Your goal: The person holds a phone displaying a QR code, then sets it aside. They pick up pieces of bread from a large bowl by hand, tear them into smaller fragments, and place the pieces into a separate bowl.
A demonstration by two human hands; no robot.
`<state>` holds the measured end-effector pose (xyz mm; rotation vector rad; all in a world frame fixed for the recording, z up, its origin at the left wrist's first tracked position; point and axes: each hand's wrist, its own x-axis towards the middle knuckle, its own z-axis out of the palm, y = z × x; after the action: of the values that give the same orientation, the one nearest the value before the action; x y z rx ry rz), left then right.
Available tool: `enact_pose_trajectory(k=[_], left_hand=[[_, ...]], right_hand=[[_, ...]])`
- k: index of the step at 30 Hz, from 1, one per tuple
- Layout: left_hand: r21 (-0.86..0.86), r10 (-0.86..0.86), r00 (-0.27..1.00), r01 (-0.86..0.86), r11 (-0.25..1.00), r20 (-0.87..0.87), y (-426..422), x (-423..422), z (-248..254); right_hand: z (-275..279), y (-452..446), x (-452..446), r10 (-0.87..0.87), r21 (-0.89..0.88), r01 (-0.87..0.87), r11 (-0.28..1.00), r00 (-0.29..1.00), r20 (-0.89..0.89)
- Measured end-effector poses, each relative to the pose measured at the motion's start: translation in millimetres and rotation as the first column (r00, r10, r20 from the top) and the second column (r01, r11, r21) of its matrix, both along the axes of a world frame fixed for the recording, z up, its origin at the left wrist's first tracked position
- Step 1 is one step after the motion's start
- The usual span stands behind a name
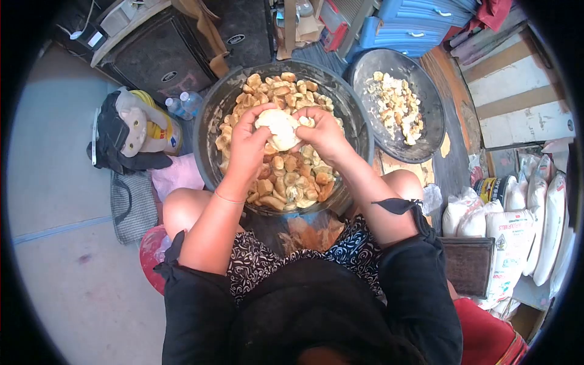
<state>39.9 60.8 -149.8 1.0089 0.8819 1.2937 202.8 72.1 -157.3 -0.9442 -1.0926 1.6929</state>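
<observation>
Both of my hands hold a pale, bread-like piece (pixel 281 130) over a large dark basin. My left hand (pixel 250 137) grips its left side, with the thumb on top. On the right side, my right hand (pixel 321 135) pinches the edge, and a small pale bit (pixel 306 121) shows at its fingers. Below them the dark basin (pixel 362 131) is filled with many golden-brown and pale pieces (pixel 281 182). The basin stands between my knees. What lies directly under my palms is hidden.
A smaller dark bowl (pixel 435 134) with pale crumbled pieces stands at the right of the basin. Plastic bottles (pixel 184 105) and a cat-shaped item (pixel 132 121) are at the left. White sacks (pixel 511 243) stand at the right, blue drawers (pixel 401 27) at the top.
</observation>
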Motion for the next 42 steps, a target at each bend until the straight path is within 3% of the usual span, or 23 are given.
enact_pose_trajectory(k=[1, 3, 4, 8, 9, 10, 13, 15, 16, 18, 20, 24, 25, 27, 28, 30, 31, 32, 34, 35, 38, 40, 42], left_hand=[[0.002, 0.002, 1.0, -0.002, 1.0, -0.002, 2.7, -5.0, 0.7], [-0.071, 0.057, 0.961, -0.039, 0.997, 0.269, 9.9, -20.0, 8.2], [-0.091, 0.088, 0.964, -0.067, 0.994, 0.251, 11.9, -27.2, 14.6], [-0.015, 0.018, 0.999, -0.017, 1.0, 0.051, 7.9, -13.5, 0.4], [-0.092, -0.058, 0.996, 0.052, 0.994, -0.067, 3.5, -9.8, 2.3], [-0.026, -0.101, 0.973, 0.098, 0.995, -0.207, 2.3, -7.2, -2.2], [-0.043, -0.117, 0.954, 0.109, 0.993, -0.275, -0.4, -6.6, -3.7], [-0.05, -0.068, 0.996, 0.065, 0.997, -0.059, 1.0, -6.0, -6.2], [-0.049, -0.065, 0.996, 0.063, 0.997, -0.059, 1.1, -5.7, -5.1], [-0.002, 0.035, 0.996, -0.035, 0.999, 0.088, -0.1, -4.6, -2.6], [0.035, 0.075, 0.997, -0.077, 0.996, 0.036, 0.8, -4.5, -2.1], [0.148, 0.227, 0.974, -0.225, 0.963, 0.002, 6.1, -8.0, -1.8], [0.148, 0.226, 0.974, -0.224, 0.963, 0.002, 7.8, -8.1, -2.0], [0.279, 0.305, 0.899, -0.22, 0.935, -0.313, 9.7, -7.9, -3.2], [0.278, 0.306, 0.899, -0.221, 0.935, -0.313, 9.2, -8.8, -7.1], [0.234, 0.1, 0.885, 0.01, 0.972, -0.455, 7.2, -10.3, -12.7], [0.173, 0.115, 0.868, -0.034, 0.984, -0.482, 5.9, -10.5, -9.1], [0.173, 0.114, 0.868, -0.033, 0.984, -0.483, 7.0, -10.8, -10.4], [-0.016, 0.163, 0.98, -0.166, 0.986, -0.112, 11.1, -12.6, -9.1], [-0.079, 0.17, 0.985, -0.17, 0.982, -0.004, 12.5, -16.3, -7.2], [0.009, 0.322, 0.946, -0.323, 0.946, 0.041, 20.2, -22.8, -9.3], [0.007, 0.327, 0.943, -0.328, 0.945, 0.067, 18.9, -20.2, -7.8], [-0.005, 0.219, 0.975, -0.219, 0.976, -0.039, 14.3, -14.2, -10.0]], right_hand=[[-0.8, 3.5, 2.8, 0.002, 0.002, -0.002, 1.0, 1.0, -0.002], [-1.4, 12.1, 11.8, -0.156, -0.165, 0.135, 0.977, 0.98, -0.121], [-0.8, 13.4, 14.4, -0.26, -0.14, 0.243, 0.96, 0.958, -0.119], [0.8, 5.7, 0.9, -0.145, 0.016, 0.145, 0.989, 0.989, 0.024], [0.0, 2.7, -7.1, -0.114, 0.083, 0.106, 0.991, 0.989, 0.092], [-1.5, 2.2, -11.3, -0.1, 0.31, 0.031, 0.95, 0.973, 0.21], [1.6, 2.1, -11.4, -0.092, 0.303, -0.012, 0.953, 0.941, 0.327], [2.3, 4.9, -10.5, -0.041, 0.134, 0.043, 0.99, 0.999, -0.02], [-0.4, 6.8, -10.7, -0.038, 0.136, 0.041, 0.99, 0.999, -0.021], [-5.3, 8.8, -13.1, -0.201, -0.246, 0.112, 0.963, 0.905, -0.375], [-2.7, 9.4, -13.4, -0.293, -0.304, 0.184, 0.935, 0.883, -0.367], [7.7, 11.5, -9.6, -0.422, -0.26, 0.357, 0.897, 0.867, -0.267], [4.9, 12.0, -8.9, -0.301, -0.219, 0.245, 0.944, 0.912, -0.278], [9.2, 6.6, -14.6, -0.071, -0.137, 0.04, 0.99, 0.971, -0.23], [7.7, 3.0, -19.0, -0.071, -0.138, 0.039, 0.99, 0.971, -0.229], [0.5, -1.1, -24.6, -0.058, 0.091, 0.041, 0.995, 0.98, 0.19], [-9.0, 2.1, -23.9, -0.078, 0.104, 0.059, 0.993, 0.978, 0.193], [-14.0, 6.2, -20.6, -0.079, 0.104, 0.06, 0.993, 0.978, 0.192], [-9.0, 12.1, -15.4, -0.071, 0.011, 0.071, 0.997, 0.997, -0.023], [-6.4, 12.2, -13.4, -0.165, -0.016, 0.165, 0.986, 0.983, -0.076], [-14.6, 21.7, -3.8, -0.271, -0.097, 0.258, 0.961, 0.95, -0.156], [-5.3, 17.6, -7.8, -0.221, -0.088, 0.209, 0.974, 0.962, -0.159], [0.9, 11.3, -21.7, -0.104, -0.158, 0.09, 0.983, 0.991, -0.084]])
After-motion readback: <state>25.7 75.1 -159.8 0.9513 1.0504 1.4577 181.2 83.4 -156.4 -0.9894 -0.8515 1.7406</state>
